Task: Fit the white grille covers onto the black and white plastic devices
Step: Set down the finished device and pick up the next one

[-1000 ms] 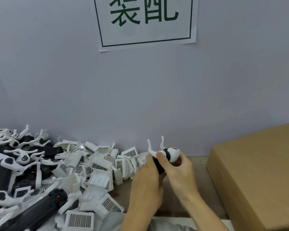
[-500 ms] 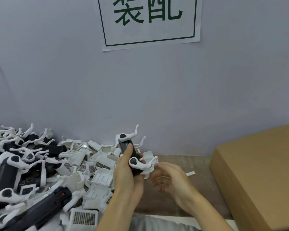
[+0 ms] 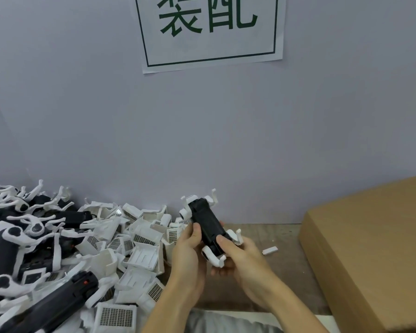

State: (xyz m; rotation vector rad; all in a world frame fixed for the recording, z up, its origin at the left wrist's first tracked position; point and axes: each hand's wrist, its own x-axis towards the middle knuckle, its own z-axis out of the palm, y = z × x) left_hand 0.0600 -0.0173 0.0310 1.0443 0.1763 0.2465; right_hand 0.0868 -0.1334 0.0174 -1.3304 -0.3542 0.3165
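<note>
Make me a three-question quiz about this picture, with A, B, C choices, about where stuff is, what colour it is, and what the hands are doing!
1. Where is the cardboard box?
A. right of the hands
B. on the grille cover pile
C. hanging on the wall

2. What colour are the characters on the wall sign?
A. red
B. green
C. yellow

3. What are the hands doing?
A. both resting flat
B. only one holds something
C. both hold one black and white device

Answers: 1 A, the box fills the right edge. 2 B, the strokes are dark green. 3 C, the left hand and right hand grip it together.
</note>
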